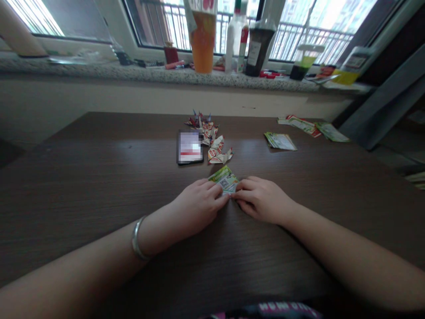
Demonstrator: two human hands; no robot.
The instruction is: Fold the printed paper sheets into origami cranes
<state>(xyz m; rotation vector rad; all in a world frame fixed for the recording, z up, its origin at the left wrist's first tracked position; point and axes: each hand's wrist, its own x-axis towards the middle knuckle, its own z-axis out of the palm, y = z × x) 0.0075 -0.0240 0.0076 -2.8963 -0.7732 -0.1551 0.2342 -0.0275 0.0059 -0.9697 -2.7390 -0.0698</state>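
A small green-and-white printed paper [225, 178], with a QR code on it, lies on the dark wooden table between my hands. Its near side comes to a point, so it looks folded. My left hand [201, 204], with a silver bangle at the wrist, presses its fingers on the paper's left and lower edge. From the other side, my right hand [262, 199] pinches the right edge near the lower tip. Fingers cover parts of the paper. Just beyond it sit folded paper pieces [217, 151] with red lettering.
A phone-like device [190, 148] with a blurred screen lies left of the folded pieces. At the back right are a stack of printed papers [280, 141] and more loose sheets [332, 132]. Bottles and a cup of orange drink [203, 42] line the stone windowsill [149, 74].
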